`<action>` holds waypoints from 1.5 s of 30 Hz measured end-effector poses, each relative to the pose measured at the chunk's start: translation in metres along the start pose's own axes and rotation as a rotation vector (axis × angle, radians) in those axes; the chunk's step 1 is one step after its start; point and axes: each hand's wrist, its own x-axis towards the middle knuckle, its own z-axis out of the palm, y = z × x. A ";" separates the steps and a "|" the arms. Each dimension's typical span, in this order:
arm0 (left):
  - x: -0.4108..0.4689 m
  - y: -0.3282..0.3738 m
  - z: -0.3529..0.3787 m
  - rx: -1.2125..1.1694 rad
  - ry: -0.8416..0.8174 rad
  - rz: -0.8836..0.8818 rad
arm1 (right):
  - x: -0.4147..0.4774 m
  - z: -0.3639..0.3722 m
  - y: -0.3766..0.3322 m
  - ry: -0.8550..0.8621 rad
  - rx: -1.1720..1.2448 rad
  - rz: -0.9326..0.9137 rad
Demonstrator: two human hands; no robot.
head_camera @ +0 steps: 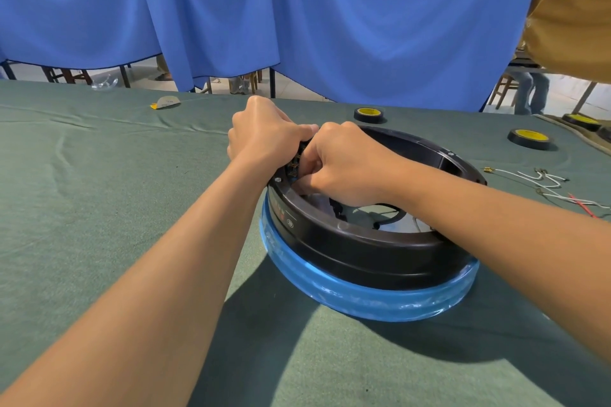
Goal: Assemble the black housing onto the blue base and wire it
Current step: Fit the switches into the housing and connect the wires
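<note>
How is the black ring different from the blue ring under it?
The black housing is dark; the blue base is bright and shiny. The black housing sits on top; the blue base lies on the green cloth. The blue base is wider, sticking out around the black housing. Both are round.

No legible text. Red marks and small white oval emblem on black housing (330,243) side too blurred to read. Yellow labels on tape rolls (368,114) unreadable.
</note>
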 end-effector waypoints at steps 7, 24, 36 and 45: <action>0.002 -0.002 0.000 -0.003 -0.019 0.002 | 0.001 -0.018 0.011 0.014 0.114 0.046; 0.000 -0.001 0.000 -0.006 -0.019 0.001 | 0.000 -0.013 0.017 0.003 -0.056 0.039; -0.002 0.000 -0.001 -0.011 -0.015 -0.003 | 0.005 -0.009 0.013 0.025 -0.005 0.090; -0.001 0.000 -0.001 -0.003 -0.014 -0.008 | 0.007 -0.009 0.015 -0.002 0.001 0.084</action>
